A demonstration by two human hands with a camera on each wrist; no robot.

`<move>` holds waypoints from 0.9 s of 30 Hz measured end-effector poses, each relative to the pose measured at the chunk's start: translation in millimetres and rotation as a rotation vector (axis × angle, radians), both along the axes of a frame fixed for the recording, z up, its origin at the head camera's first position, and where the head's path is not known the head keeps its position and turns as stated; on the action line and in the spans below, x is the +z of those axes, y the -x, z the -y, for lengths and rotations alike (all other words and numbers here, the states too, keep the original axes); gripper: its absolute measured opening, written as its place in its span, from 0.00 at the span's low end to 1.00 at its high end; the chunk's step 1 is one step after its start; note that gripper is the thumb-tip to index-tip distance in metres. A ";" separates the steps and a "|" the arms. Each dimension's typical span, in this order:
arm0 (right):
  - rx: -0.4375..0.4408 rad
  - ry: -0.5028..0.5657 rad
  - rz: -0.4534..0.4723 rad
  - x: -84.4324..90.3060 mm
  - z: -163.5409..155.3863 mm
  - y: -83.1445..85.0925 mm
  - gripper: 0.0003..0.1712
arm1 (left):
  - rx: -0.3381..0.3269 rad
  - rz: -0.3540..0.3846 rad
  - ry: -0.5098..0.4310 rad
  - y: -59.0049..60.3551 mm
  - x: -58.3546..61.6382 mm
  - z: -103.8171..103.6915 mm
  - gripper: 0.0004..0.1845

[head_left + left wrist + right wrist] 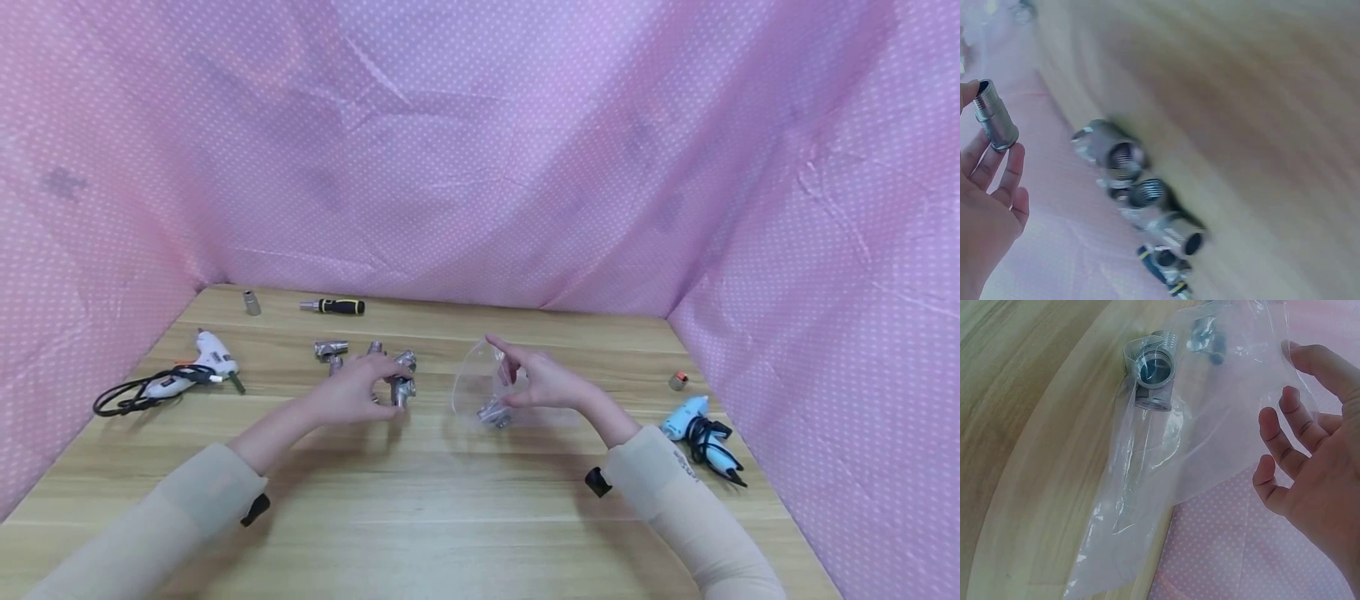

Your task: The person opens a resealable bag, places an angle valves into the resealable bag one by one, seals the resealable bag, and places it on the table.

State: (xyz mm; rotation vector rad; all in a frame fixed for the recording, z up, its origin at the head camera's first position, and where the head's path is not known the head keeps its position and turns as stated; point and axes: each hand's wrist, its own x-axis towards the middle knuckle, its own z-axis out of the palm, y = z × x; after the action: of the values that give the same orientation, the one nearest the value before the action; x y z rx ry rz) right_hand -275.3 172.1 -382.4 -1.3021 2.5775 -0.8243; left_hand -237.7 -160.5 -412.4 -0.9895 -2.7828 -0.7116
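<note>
The right hand (543,385) pinches the rim of a clear plastic bag (480,387) and holds it open on the surface (450,500); its other fingers are loosely spread. One pipe fitting (1154,378) lies inside the bag. Left of the bag, the left hand (352,392) pinches a short threaded nipple (994,115) at its fingertips. Loose metal fittings (367,358) lie just beyond that hand. A screwdriver (333,307) lies farther back, left of the bag.

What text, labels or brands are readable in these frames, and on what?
None can be read.
Right sleeve: a small dark mark near the cuff, too small to read.
White glue gun: a label patch on its body, blurred.
Pipe fittings, plastic bag, screwdriver: no markings visible.
</note>
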 end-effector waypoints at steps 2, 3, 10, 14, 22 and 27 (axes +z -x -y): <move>-0.007 -0.010 0.004 0.8 0.5 -0.5 0.56 | -0.018 -0.018 -0.022 0.7 5.8 -3.8 0.27; -0.010 -0.019 0.003 1.2 0.8 -0.7 0.56 | -0.025 -0.023 -0.033 1.2 8.2 -5.8 0.26; 0.002 -0.042 0.042 6.0 4.9 0.8 0.56 | -0.043 -0.002 -0.049 2.7 23.5 -23.1 0.27; 0.011 -0.046 0.097 11.1 6.7 1.4 0.55 | -0.061 0.022 -0.088 1.8 31.9 -33.9 0.27; 0.014 -0.062 0.137 14.6 9.3 5.8 0.55 | -0.125 0.011 -0.210 12.4 29.6 -56.1 0.29; 0.036 -0.071 0.132 12.8 12.7 7.7 0.53 | -0.161 0.084 -0.243 18.1 19.0 -71.9 0.27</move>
State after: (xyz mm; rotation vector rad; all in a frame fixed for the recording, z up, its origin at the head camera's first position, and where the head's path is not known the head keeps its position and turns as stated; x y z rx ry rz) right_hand -283.0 159.5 -369.6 -1.2277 2.4507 -0.7774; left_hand -255.8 -88.5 -393.4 -1.1656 -2.6212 -1.1073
